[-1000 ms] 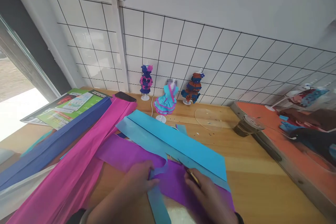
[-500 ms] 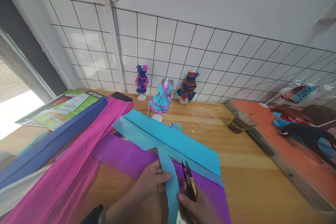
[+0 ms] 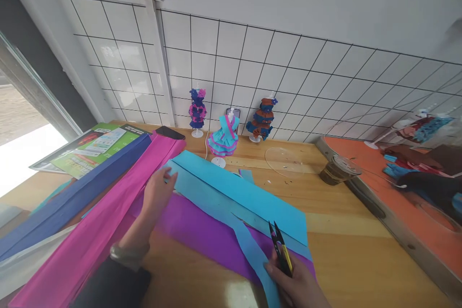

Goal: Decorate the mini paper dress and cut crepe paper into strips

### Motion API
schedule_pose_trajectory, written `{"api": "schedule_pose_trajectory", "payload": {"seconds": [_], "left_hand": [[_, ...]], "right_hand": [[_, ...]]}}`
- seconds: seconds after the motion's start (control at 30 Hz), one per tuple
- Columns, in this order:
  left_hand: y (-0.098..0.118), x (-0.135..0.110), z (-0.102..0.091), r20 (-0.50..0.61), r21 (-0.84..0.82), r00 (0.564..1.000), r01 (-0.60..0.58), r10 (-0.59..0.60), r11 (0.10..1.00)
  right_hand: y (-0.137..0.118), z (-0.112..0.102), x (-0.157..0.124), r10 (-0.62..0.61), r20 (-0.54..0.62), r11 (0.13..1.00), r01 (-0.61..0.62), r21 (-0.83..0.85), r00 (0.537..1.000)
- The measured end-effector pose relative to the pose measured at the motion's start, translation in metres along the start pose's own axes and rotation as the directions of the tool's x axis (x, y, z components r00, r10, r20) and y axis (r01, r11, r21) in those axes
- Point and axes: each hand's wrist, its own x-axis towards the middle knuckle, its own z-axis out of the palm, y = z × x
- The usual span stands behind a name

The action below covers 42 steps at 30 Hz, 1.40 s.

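A folded light blue crepe paper sheet (image 3: 245, 192) lies across a purple sheet (image 3: 202, 231) on the wooden table (image 3: 346, 231). A narrow blue strip (image 3: 252, 250) hangs from the sheet's near edge, partly cut off. My left hand (image 3: 159, 192) pinches the far left corner of the blue sheet. Near the bottom edge of the view, my right hand (image 3: 296, 286) grips small black and yellow snips (image 3: 279, 248), blades pointing away, just right of the strip.
Long pink (image 3: 108, 216) and dark blue (image 3: 72, 192) paper folds lie at the left beside a green booklet (image 3: 94, 147). Three paper-dressed doll stands (image 3: 227, 134) line the tiled wall. A tape roll (image 3: 337, 171) and an orange box (image 3: 397, 202) sit at the right.
My left hand let go of the blue strip and reached forward and left to the sheet's far corner. My right hand with the snips shifted right.
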Motion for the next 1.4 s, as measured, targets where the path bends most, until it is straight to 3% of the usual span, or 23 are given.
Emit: {"api": "schedule_pose_trajectory", "payload": {"seconds": [0.07, 0.13, 0.43, 0.6, 0.83, 0.97, 1.23, 1.33, 1.4], "left_hand": [[-0.009, 0.024, -0.003, -0.105, 0.143, 0.994, -0.025, 0.041, 0.989], [-0.013, 0.042, 0.001, -0.097, 0.195, 0.995, -0.009, 0.029, 0.981], [-0.010, 0.087, 0.024, -0.045, 0.144, 0.990, 0.142, -0.137, 0.979], [-0.009, 0.094, 0.017, -0.030, 0.089, 0.996, 0.083, -0.080, 0.993], [0.003, 0.061, -0.028, -0.093, 0.078, 0.994, -0.048, 0.055, 0.996], [0.001, 0.032, -0.049, -0.058, 0.097, 0.998, -0.020, 0.025, 0.995], [-0.040, -0.013, -0.045, 0.030, 0.211, 0.998, 0.052, -0.060, 0.976], [-0.047, -0.027, -0.047, 0.033, 0.302, 0.998, 0.049, -0.062, 0.952], [-0.046, -0.037, -0.047, -0.038, 0.401, 0.999, -0.004, 0.021, 0.916]], "right_hand": [[0.000, -0.001, 0.000, 0.003, -0.006, 1.000, -0.004, -0.031, 1.000], [0.000, -0.002, 0.000, -0.026, -0.020, 0.999, 0.025, -0.036, 0.999], [-0.010, -0.016, -0.004, -0.095, 0.007, 0.981, 0.095, -0.167, 0.995], [-0.010, -0.027, 0.001, -0.165, -0.046, 0.945, 0.145, -0.292, 0.985], [-0.018, -0.062, 0.019, -0.243, 0.015, 0.811, 0.212, -0.545, 0.970], [-0.027, -0.078, 0.027, -0.275, 0.004, 0.753, 0.218, -0.621, 0.961], [-0.031, -0.086, 0.039, -0.318, -0.013, 0.655, 0.210, -0.725, 0.948], [-0.029, -0.082, 0.035, -0.353, -0.109, 0.690, 0.180, -0.701, 0.929], [-0.028, -0.075, 0.028, -0.382, -0.218, 0.725, 0.146, -0.673, 0.898]]}}
